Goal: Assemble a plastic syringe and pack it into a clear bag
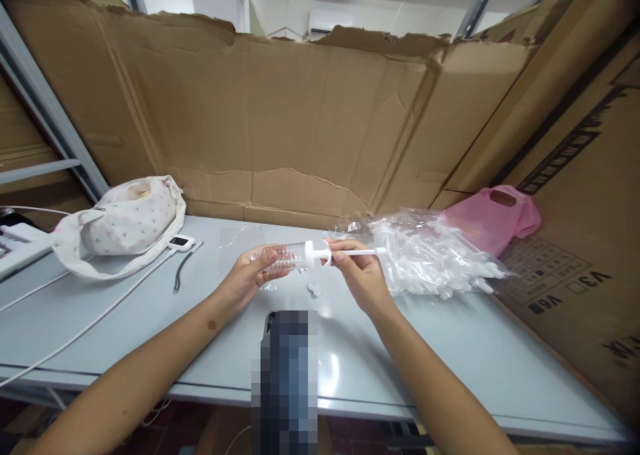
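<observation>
Both hands meet above a smooth, pale grey table [450,348], the left hand [249,276] curled around a small clear plastic bottle [285,256] with a ribbed, ringed body, held on its side between thumb and fingers. Just to its right, the right hand [361,273] pinches a white plastic pump head [316,253] at the bottle's mouth, fingertips closed on its round collar, while a thin white dip tube [367,251] sticks out sideways past the knuckles. Whether the collar is fully seated on the bottle cannot be told from this view. Directly below the two hands a small white plastic piece [314,288] lies on the glossy tabletop. Just beyond the right hand, to its right, sits a crinkled transparent bag [430,255] stuffed with more white pump parts, and past that a soft pink plastic carrier bag [493,215] slumps against a printed cardboard box [585,242]. Well off to the left of the left hand rests a cream fabric pouch [127,222] with a fine dotted pattern and a limp strap, beside a small white gadget [180,242] and a white cable [90,322] trailing across the surface. Torn, creased brown cardboard sheets [280,122] stand as a rough wall behind everything. Near the person's forearms, at the table's front edge, a dark object is blurred out.
</observation>
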`<control>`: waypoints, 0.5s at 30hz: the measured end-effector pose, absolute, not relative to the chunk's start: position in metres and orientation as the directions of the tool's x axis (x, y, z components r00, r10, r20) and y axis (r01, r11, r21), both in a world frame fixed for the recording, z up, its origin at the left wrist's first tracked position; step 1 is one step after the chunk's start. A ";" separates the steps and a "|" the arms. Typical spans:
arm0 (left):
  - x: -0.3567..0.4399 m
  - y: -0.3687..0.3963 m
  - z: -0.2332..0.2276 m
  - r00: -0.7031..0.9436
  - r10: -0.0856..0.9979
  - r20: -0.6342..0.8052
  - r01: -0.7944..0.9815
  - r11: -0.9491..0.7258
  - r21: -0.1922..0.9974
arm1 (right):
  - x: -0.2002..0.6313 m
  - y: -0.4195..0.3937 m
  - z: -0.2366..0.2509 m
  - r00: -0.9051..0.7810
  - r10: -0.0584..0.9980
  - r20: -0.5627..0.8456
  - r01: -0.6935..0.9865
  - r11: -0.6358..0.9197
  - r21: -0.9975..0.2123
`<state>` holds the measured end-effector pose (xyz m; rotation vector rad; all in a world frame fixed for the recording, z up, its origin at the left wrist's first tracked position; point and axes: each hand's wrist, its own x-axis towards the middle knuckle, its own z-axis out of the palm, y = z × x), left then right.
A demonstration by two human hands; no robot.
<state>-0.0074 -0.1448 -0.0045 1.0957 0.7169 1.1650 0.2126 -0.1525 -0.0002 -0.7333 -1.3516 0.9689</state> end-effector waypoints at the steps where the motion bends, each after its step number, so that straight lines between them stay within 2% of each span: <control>1: -0.007 -0.146 -0.005 0.283 0.953 0.106 -0.352 0.000 0.936 | 0.214 -0.153 0.000 -0.033 0.891 0.452 -0.138 0.444 -0.885; 6: -0.009 -0.148 -0.006 0.236 0.946 0.221 -0.294 -0.148 0.944 | 0.212 -0.152 -0.003 -0.020 0.906 0.423 -0.192 0.412 -0.891; 10: -0.006 -0.150 -0.005 0.227 0.958 0.174 -0.366 -0.082 0.927 | 0.210 -0.151 -0.006 -0.015 0.885 0.466 -0.182 0.456 -0.871; 15: -0.003 -0.156 -0.003 0.257 0.954 0.152 -0.411 -0.034 0.911 | 0.214 -0.152 -0.006 -0.114 0.830 0.545 -0.095 0.537 -0.838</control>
